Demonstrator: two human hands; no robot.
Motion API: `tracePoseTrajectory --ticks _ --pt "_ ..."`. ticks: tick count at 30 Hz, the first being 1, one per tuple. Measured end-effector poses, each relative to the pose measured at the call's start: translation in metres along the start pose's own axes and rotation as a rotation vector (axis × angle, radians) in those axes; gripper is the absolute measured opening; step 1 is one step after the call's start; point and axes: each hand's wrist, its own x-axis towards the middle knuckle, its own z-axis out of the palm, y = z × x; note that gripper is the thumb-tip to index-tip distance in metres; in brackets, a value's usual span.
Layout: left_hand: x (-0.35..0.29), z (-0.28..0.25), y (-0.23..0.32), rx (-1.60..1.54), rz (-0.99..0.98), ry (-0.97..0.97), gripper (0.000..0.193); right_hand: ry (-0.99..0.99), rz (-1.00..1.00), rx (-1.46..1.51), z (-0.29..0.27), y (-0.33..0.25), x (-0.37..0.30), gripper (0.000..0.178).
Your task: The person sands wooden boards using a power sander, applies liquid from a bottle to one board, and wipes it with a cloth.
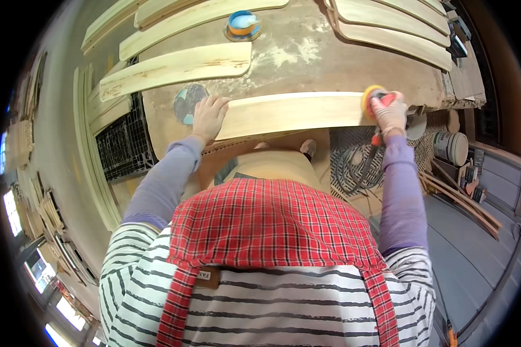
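Note:
A long, pale wooden board [295, 111] with a slight curve lies along the near edge of the workbench [318, 75]. My left hand [211, 118] grips its left end, the fingers bent over the wood. At the opposite end, my right hand [391, 113], which looks gloved, is wrapped round a red and yellow orbital sander [374, 99]. The sander's pad meets the board's right end. From the tool a dark hose [371, 161] with an orange-red fitting hangs down below the bench. Just left of my left hand lies a round grey disc [185, 104] with teal patches.
Another pale board [176, 69] lies beyond my left hand. A blue and orange round container [242, 23] stands farther back. More boards [393, 37] are stacked at the far right. Below the bench are a black crate [124, 141], a white bucket [450, 147] and wooden strips [463, 202].

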Motion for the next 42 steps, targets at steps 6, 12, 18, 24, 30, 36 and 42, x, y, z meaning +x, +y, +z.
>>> tracePoseTrajectory --ticks 6,12,18,24,30,36,42 --pt "0.007 0.012 -0.003 0.070 -0.043 0.169 0.013 -0.067 -0.207 0.043 0.033 -0.082 -0.046 0.049" --pt "0.020 0.019 -0.009 -0.007 -0.091 0.185 0.017 -0.440 -0.695 0.070 0.082 -0.204 -0.168 0.030" --pt "0.012 0.013 -0.008 -0.005 -0.089 0.202 0.016 -0.310 -0.411 0.066 0.042 -0.132 -0.120 0.035" --pt "0.018 0.015 -0.007 0.011 -0.062 0.189 0.015 0.019 0.023 0.064 0.009 0.016 -0.014 0.052" --pt "0.018 0.016 -0.002 0.061 -0.058 0.161 0.016 0.049 0.128 0.020 0.002 0.016 0.006 0.057" --pt "0.040 0.015 0.025 0.129 -0.059 0.052 0.017 -0.390 -0.244 -0.031 0.042 -0.125 -0.108 0.043" --pt "0.055 0.039 0.068 0.083 -0.109 0.085 0.020 -0.535 -0.403 -0.042 0.044 -0.133 -0.136 0.043"
